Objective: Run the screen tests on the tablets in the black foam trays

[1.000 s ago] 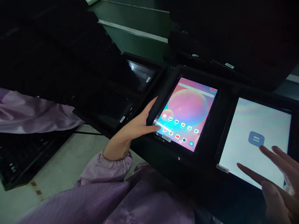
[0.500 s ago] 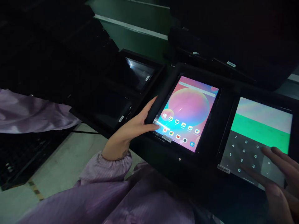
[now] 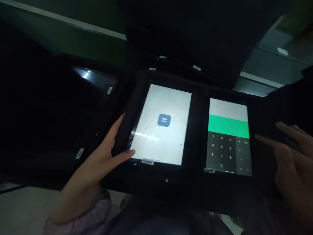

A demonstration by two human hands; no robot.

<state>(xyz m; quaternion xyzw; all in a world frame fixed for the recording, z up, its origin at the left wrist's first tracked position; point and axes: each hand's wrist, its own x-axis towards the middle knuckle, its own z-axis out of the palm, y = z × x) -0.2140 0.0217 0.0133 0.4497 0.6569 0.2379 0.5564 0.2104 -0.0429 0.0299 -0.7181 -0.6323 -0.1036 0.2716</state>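
Note:
Two lit tablets lie side by side in black cases. The middle tablet point(image 3: 162, 125) shows a white screen with a blue-grey icon. My left hand point(image 3: 97, 163) grips its left edge, thumb on the lower left corner of the screen and fingers behind the case. The right tablet point(image 3: 228, 137) shows a calculator with a green band and a number pad. My right hand point(image 3: 290, 156) hovers just right of it with fingers spread, touching nothing that I can see.
A dark tablet point(image 3: 95, 80) with a white label lies to the left, and more dark cased tablets are stacked behind. A green bench edge point(image 3: 259, 70) runs along the back. Pale floor point(image 3: 22, 209) shows at lower left.
The middle tablet's home screen has turned into a white screen with an icon. My right hand has come off the calculator screen and moved to its right. The view has shifted right.

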